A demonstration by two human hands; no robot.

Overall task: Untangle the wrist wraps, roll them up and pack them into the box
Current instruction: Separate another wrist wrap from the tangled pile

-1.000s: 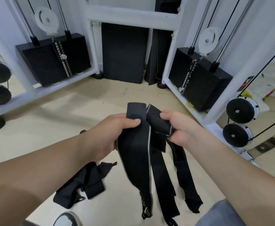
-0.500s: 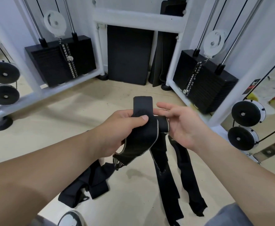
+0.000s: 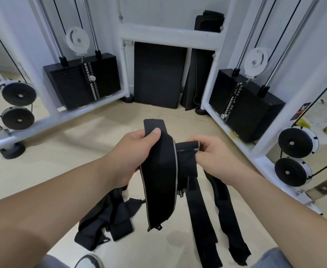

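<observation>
Now — left hand (image 3: 133, 151) grips wide wrist wrap (image 3: 159, 176); right hand (image 3: 214, 155) pinches its rolled end (image 3: 187, 148).

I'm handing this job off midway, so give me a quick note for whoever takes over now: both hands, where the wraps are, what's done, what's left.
Left hand: grips the wide grey-edged wrap near its top end.
Right hand: pinches a rolled wrap end beside it.
Two black strips trail from the hands to the floor; a tangled heap lies on the floor under the left arm.
Done: one roll seems started, nothing finished.
Left: separate the wraps, roll each, pack them; the box is not in view.
</observation>
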